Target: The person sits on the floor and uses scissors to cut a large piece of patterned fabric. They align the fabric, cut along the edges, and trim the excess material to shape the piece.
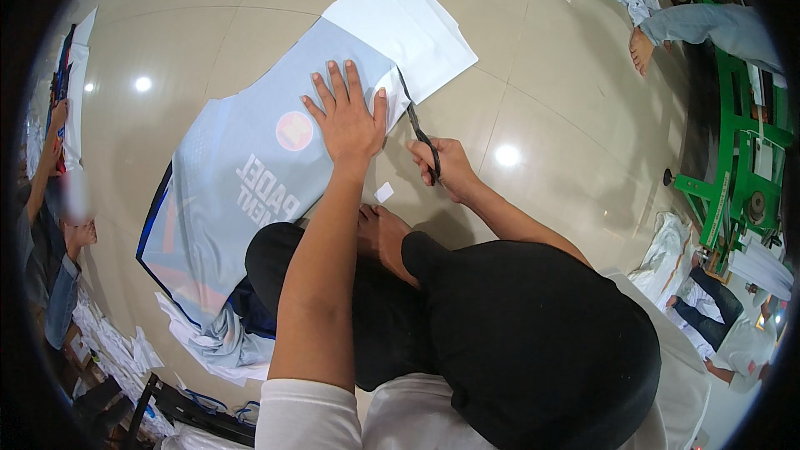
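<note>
Spread on the tiled floor is a light grey-blue printed fabric panel (pixel 242 142), its pattern showing faintly through. My left hand (pixel 348 121) presses flat on it, fingers spread. My right hand (pixel 446 168) grips a pair of black-handled scissors (pixel 423 135), with the blades at the fabric's right edge. A plain white piece of cloth (pixel 400 29) lies at the panel's far end, against the blades; whether it is joined to the panel there I cannot tell. Below my left wrist, a small white scrap (pixel 384 192) rests on the floor near my bare foot (pixel 385 237).
Bunched fabric (pixel 221 337) lies by my left knee. Green machine frames (pixel 733 167) stand on the right, with a person's leg (pixel 704 25) beside them. Another person (pixel 58 225) sits at the far left near white scraps (pixel 104 337). A white sack (pixel 664 254) lies by the machine.
</note>
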A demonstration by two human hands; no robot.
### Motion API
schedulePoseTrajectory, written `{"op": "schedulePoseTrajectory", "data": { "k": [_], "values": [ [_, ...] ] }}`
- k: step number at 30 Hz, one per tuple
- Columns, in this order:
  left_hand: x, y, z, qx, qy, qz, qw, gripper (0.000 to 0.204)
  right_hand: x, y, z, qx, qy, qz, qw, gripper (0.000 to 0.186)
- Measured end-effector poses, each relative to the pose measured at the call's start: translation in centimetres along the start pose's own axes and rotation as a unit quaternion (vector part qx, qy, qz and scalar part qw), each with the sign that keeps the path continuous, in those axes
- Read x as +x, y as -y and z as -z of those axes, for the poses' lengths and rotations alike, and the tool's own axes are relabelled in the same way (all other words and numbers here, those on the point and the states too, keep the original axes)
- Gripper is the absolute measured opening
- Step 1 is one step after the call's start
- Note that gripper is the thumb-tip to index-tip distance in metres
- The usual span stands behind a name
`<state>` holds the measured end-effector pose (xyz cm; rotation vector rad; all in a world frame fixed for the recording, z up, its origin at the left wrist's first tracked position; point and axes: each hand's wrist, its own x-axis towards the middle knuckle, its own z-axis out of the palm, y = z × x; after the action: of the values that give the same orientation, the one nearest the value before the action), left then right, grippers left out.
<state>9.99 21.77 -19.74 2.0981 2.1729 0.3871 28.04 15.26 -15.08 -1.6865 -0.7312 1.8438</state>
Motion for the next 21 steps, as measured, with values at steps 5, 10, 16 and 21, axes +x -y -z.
{"op": "schedulePoseTrajectory", "data": {
  "k": [5,10,16,21],
  "values": [
    [-0.1,0.0,0.1,-0.007,0.0,0.0,1.0,0.076,1.0,0.2,-0.6,0.024,0.005,0.008,1.0,0.04],
    [0.0,0.0,0.1,-0.004,0.001,0.002,1.0,0.076,1.4,0.1,-1.2,0.039,-0.01,0.008,0.999,0.041],
    [0.0,0.0,0.0,-0.006,0.005,0.005,1.0,0.076,1.5,0.1,-2.0,0.062,-0.014,0.002,0.998,0.035],
    [0.0,0.0,0.0,-0.001,0.004,0.005,1.0,0.076,1.6,0.0,-2.7,0.068,-0.027,-0.002,0.997,0.033]
  ]
}}
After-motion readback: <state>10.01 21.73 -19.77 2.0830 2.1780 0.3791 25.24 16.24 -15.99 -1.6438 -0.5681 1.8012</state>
